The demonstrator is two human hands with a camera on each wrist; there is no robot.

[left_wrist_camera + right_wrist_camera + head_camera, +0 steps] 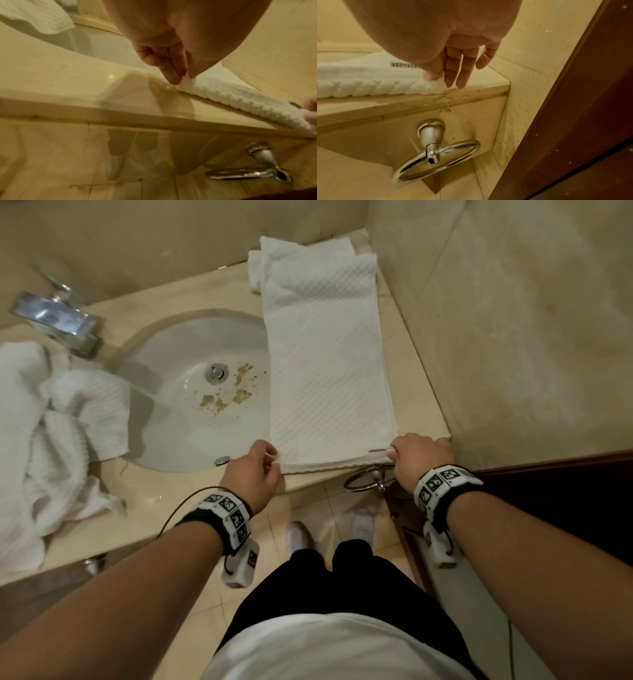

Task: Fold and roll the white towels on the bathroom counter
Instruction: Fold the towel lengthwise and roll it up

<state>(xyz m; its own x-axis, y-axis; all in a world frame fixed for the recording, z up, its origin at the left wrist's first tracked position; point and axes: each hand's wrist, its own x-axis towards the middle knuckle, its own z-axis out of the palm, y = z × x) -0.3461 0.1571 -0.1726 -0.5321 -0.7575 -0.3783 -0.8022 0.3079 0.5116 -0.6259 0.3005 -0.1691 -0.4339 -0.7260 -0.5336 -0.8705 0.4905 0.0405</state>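
Note:
A white waffle-weave towel (325, 361) lies folded into a long strip on the beige counter (411, 371), running from the back wall to the front edge. My left hand (255, 465) pinches its near left corner (186, 81) between thumb and fingers. At the near right corner (436, 81), beside a small label (403, 64), my right hand (416, 455) pinches the cloth, its other fingers hanging straight over the counter edge. More white towels (51, 440) lie crumpled in a heap left of the sink.
The oval sink (202, 392), with brown debris near its drain, lies just left of the strip. A chrome tap (54, 320) stands at back left. A chrome towel ring (436, 159) hangs below the counter front. Tiled wall and a dark wooden door frame (573, 121) close the right side.

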